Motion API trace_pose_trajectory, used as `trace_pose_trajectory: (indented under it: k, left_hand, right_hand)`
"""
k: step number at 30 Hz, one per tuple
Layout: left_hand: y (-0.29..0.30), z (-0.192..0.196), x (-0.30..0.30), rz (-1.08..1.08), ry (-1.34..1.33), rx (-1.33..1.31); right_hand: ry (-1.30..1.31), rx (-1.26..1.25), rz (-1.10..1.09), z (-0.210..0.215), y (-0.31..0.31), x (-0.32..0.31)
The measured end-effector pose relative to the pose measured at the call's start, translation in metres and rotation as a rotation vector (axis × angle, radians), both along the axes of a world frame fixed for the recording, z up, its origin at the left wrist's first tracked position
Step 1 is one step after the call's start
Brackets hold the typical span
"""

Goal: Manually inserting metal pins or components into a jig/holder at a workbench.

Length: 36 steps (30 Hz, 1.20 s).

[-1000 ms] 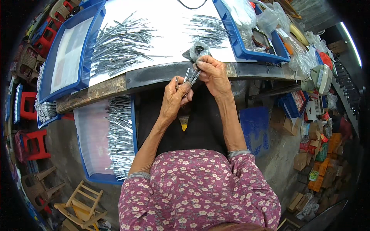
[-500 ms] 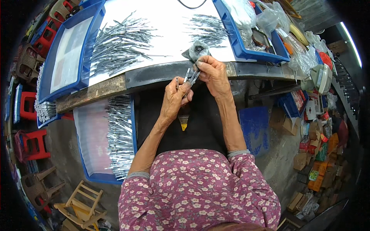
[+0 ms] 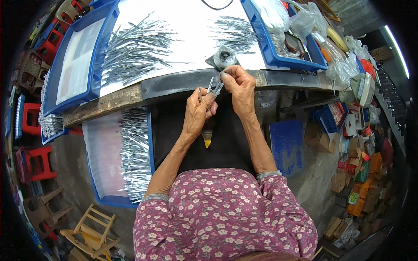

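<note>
Held slim silvery metal pieces (image 3: 210, 85) just off the near edge of a white-topped, wooden-edged workbench (image 3: 191, 45)

Gripped the slim silvery metal pieces in the bare left hand (image 3: 198, 112), thumb and fingers closed around the lower parts, upper ends sticking out past the fingertips. Bent the bare right hand (image 3: 241, 89) in close beside those upper ends, thumb and forefinger narrow; could not tell about a pinch on any piece.

Had a round container lined in clear plastic (image 3: 224, 57), black contents inside, just beyond the right fingertips at the middle of the workbench's near edge. Had a big heap of long, thin, dark-silver strips (image 3: 137, 52) toward the near left corner, beside a blue plastic tray with a white liner (image 3: 96, 65) at the left edge. Had a smaller heap of similar strips (image 3: 237, 35) on the right part, next to a blue plastic tray full of clear bags (image 3: 296, 64). Had a thin black cable (image 3: 219, 8) at the far edge.

Below the near edge, left, had a blue tray with a pinkish liner (image 3: 115, 201), silvery strips (image 3: 138, 152) packed along the right side. Had a yellow-ended tool (image 3: 207, 139) over black cloth (image 3: 230, 148) at the lap. Wore a purple-red floral top (image 3: 217, 213).
</note>
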<state>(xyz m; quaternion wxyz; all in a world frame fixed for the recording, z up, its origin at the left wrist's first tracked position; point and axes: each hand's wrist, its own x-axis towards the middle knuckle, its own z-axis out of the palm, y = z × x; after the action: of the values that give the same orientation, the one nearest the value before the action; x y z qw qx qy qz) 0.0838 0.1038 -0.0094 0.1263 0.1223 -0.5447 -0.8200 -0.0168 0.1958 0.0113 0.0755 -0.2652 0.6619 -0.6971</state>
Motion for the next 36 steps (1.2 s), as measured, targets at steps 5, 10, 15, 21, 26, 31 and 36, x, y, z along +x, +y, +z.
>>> trace_pose_trajectory:
  k: [5,10,15,21,26,31,36]
  left_hand:
    - [-0.002,0.001,0.0,0.003,0.004,-0.022]
    - [-0.002,0.002,0.001,0.014,-0.026,-0.057]
    - [-0.004,0.002,0.0,-0.023,-0.013,-0.075]
    - [-0.004,0.0,0.001,-0.027,-0.014,-0.091]
    - [-0.003,-0.001,-0.001,-0.025,-0.026,-0.081]
    - [-0.004,-0.003,-0.001,-0.015,-0.026,-0.08]
    - [-0.003,-0.001,-0.001,-0.031,-0.032,-0.088]
  right_hand:
    - [0.037,0.048,0.001,0.002,0.001,0.005]
    - [0.002,0.115,0.109,0.006,0.006,-0.001]
    - [-0.128,0.044,0.121,0.014,0.008,-0.01]
    - [0.212,0.266,-0.143,0.005,-0.007,-0.05]
    - [0.465,0.584,-0.162,-0.011,-0.016,-0.077]
    - [0.513,0.849,-0.069,0.001,-0.023,-0.079]
    - [0.547,0.868,-0.053,0.0,-0.024,-0.079]
